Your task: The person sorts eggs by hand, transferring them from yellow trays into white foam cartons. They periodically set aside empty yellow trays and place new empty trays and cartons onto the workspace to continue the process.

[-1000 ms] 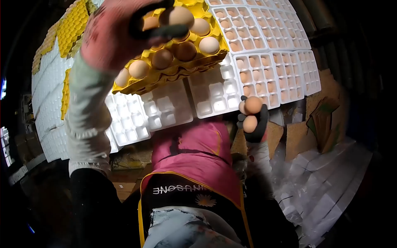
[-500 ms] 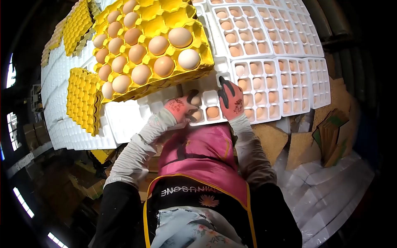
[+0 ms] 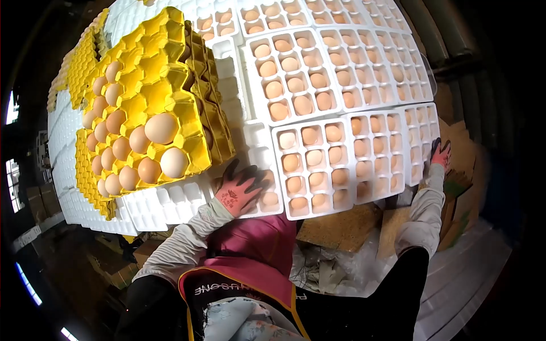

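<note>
My left hand, in a coral glove with dark fingertips, lies with its fingers spread over a white plastic egg tray. A brown egg sits in a front cell beside the fingers. My right hand, gloved alike, is stretched far out to the right edge of the white trays, with its fingers apart and nothing seen in them. Just left of my left hand stands a stack of yellow egg cartons; its top layer holds several eggs and some bare cells.
White trays filled with brown eggs cover the right and back of the surface. More white trays and yellow cartons lie at the left. Cardboard sheets and clear plastic sheeting lie below the right side.
My right hand has left the tray beside my left hand and reached far right. My left hand's curled fingers have spread out. The view has shifted, showing more filled trays.
</note>
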`<action>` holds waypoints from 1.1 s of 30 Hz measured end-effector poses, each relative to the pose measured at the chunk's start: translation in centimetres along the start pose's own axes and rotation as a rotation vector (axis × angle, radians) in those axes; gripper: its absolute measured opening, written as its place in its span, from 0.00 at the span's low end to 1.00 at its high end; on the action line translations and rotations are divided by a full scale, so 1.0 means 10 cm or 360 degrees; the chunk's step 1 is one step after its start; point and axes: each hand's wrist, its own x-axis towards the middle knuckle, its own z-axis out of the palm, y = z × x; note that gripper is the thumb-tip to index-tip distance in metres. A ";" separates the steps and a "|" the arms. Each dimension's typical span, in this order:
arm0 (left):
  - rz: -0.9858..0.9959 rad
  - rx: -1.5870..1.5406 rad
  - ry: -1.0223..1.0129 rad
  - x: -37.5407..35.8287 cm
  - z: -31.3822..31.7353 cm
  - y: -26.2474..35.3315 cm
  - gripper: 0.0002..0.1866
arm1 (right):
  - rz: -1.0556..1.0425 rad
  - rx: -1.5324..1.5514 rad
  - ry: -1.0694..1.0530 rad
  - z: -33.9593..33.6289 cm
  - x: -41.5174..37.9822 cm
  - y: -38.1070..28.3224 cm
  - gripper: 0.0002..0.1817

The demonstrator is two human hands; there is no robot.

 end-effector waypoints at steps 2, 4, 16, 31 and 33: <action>0.0046 0.0142 0.0002 0.02 0.03 -0.07 0.18 | 0.0261 0.0169 -0.0204 0.36 -0.03 0.16 0.36; 0.0069 0.0289 0.0044 0.09 0.00 -0.10 0.17 | 0.0598 -0.0298 -0.0578 -0.43 -0.22 -0.84 0.35; 0.0088 0.0061 0.0035 0.17 -0.02 -0.16 0.19 | 0.0264 -0.0197 -0.0524 0.06 1.01 -2.06 0.36; -0.0054 0.0047 -0.0046 0.19 0.00 -0.11 0.21 | 0.0009 -0.0455 -0.0560 -0.18 0.84 -2.08 0.35; -0.0058 0.0079 -0.0053 0.20 -0.01 -0.15 0.22 | -0.0439 -0.0303 -0.0315 -0.50 0.81 -2.37 0.30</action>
